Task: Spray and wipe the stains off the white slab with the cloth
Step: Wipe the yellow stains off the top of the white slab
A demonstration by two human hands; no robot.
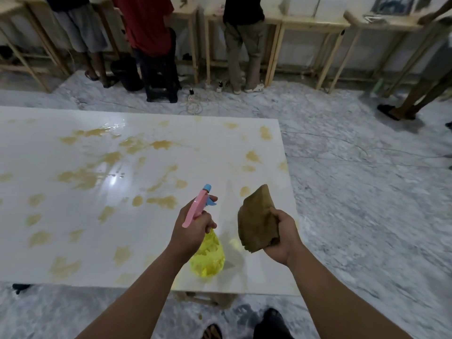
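Observation:
A large white slab [73,253] lies flat before me, covered with several yellow-brown stains [162,201]; a wet glossy patch shows near its far middle. My left hand [193,228] grips a spray bottle [208,258] with a yellow body, pink head and blue nozzle, held above the slab's near right part, one finger on the trigger, nozzle pointing away. My right hand [281,237] holds a folded brown cloth [256,218] above the slab's right edge, clear of the surface.
Marble floor [367,192] surrounds the slab. Several people stand at wooden tables [310,23] along the far wall, and one stands at the far right. A black stool [160,77] and cables lie beyond the slab. My feet show at the bottom.

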